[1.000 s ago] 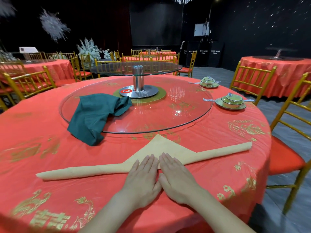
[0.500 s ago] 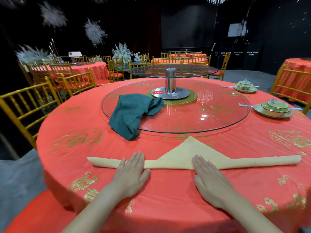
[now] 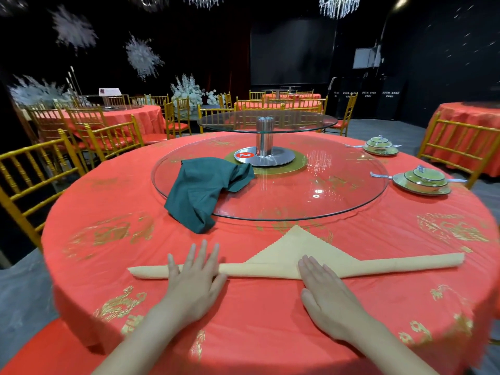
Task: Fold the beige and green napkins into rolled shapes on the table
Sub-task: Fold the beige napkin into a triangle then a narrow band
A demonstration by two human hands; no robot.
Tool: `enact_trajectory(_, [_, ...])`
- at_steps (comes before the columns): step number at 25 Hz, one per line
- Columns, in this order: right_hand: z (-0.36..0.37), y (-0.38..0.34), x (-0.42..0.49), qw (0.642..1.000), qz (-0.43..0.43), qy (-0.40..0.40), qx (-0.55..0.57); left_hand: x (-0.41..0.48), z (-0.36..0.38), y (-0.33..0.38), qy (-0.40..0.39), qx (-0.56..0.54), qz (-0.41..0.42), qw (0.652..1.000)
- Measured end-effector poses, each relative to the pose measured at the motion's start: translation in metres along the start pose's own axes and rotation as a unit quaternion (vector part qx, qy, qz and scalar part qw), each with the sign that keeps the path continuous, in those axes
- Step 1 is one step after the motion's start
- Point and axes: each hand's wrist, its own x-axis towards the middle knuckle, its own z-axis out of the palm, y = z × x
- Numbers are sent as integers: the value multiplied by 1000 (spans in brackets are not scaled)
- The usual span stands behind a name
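Table [image 3: 113, 201]: left hand [image 3: 193, 285] farther along napkin [image 3: 293, 251]

You had just one sign you could read: a white "2" on a round red label [image 3: 244, 155]. It sat on the metal base [image 3: 273, 158] of the turntable post, at the middle of your table [image 3: 270, 328]. The gold print [image 3: 119, 307] on the table's red cloth looked like characters near the front edge, but you could not make them out. The white lettering [image 3: 368, 94] on the dark panels at the back was too small to read. The card [image 3: 109, 91] on the far left table was blurred.
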Motion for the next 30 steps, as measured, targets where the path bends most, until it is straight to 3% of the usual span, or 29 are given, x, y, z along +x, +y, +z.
enact_trajectory(3, [-1, -1, -1, 1000, -4, 3, 1, -7, 4, 60, 31, 2, 134, 990])
enact_trajectory(6, [0, 1, 1, 1000, -13, -2, 8, 2, 3, 84, 74, -16, 184, 980])
enact_trajectory(10, [-7, 27, 8, 999, -19, 25, 36, 16, 1, 78, 98, -66, 186, 975])
enact_trajectory(15, [-14, 62, 5, 990, -21, 140, 23, 26, 3, 76, 122, -70, 196, 970])
enact_trajectory(21, [-30, 58, 5, 997, 1, 82, -6, 22, -3, 76, 125, -57, 200, 970])
enact_trajectory(26, [-31, 53, 21, 996, 59, 64, 7, 31, -3, 87, 122, -61, 142, 980])
enact_trajectory(30, [-21, 53, 19, 991, 83, 104, 19, 20, 10, 101, 137, -72, 219, 963])
